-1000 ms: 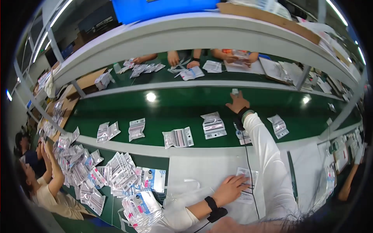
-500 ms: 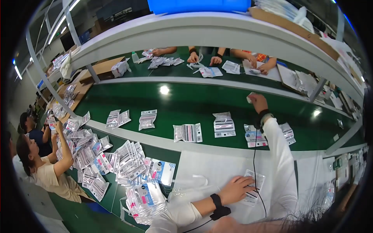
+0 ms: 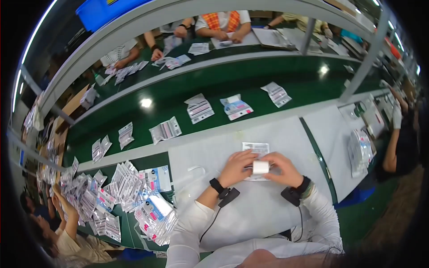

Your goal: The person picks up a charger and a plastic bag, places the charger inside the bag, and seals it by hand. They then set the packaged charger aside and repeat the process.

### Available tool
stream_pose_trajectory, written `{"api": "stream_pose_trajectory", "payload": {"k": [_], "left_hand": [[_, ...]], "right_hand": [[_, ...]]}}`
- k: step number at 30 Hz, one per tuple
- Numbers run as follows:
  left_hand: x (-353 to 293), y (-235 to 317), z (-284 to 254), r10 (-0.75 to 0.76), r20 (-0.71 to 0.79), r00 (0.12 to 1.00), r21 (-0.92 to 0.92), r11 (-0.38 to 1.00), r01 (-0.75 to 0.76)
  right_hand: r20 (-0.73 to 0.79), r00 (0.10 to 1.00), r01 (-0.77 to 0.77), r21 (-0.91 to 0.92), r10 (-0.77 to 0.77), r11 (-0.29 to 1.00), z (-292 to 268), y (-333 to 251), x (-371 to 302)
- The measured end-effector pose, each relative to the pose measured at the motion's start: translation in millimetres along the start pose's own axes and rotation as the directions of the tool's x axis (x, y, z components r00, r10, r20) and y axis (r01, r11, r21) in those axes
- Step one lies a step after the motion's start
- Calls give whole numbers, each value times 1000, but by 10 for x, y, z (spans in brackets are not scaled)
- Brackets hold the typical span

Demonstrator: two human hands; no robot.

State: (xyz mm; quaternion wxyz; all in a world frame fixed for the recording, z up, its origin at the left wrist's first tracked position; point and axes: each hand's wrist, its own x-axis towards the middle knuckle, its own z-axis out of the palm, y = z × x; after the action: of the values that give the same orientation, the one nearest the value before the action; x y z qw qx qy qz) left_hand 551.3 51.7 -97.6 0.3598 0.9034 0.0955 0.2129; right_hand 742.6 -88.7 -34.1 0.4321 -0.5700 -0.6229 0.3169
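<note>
A small white block (image 3: 261, 167) with rounded edges is held in front of me, above the worktop. My left hand (image 3: 237, 169) has its fingers bent, with the tips closed on the block's left side. On the other side, my right hand (image 3: 284, 170) pinches the same block. Beneath both hands lies a flat clear-and-white plastic packet (image 3: 255, 147) with printing on it; its middle is covered by the hands and the block. Dark straps with small black boxes and cords are around both my wrists.
Several silvery packets (image 3: 199, 108) lie along the green belt (image 3: 170, 107). To the left are a heap of packets (image 3: 96, 196) and a stack of blue-and-white packets (image 3: 156, 216). A grey rail (image 3: 308, 53) runs beyond the belt. Co-workers sit opposite and at both sides.
My right hand has come back from over the belt with the white block to the packet. My left hand has gone from lying flat on the packet to the block. The view has swung right.
</note>
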Motion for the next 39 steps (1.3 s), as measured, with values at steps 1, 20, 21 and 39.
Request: {"api": "stream_pose_trajectory", "payload": {"k": [1, 20, 21, 39], "left_hand": [[4, 20, -22, -17, -17, 1000, 23, 1000, 17], [62, 189, 91, -9, -136, 991, 213, 976, 38], [65, 169, 85, -12, -149, 989, 225, 973, 46], [437, 453, 266, -43, -269, 962, 766, 596, 241]], "right_hand": [[42, 995, 98, -155, -93, 983, 41, 27, -77], [-191, 981, -118, -435, 37, 893, 208, 209, 57], [-197, 978, -150, -438, 68, 886, 212, 215, 121], [-129, 991, -23, -346, -23, 938, 200, 500, 163]]}}
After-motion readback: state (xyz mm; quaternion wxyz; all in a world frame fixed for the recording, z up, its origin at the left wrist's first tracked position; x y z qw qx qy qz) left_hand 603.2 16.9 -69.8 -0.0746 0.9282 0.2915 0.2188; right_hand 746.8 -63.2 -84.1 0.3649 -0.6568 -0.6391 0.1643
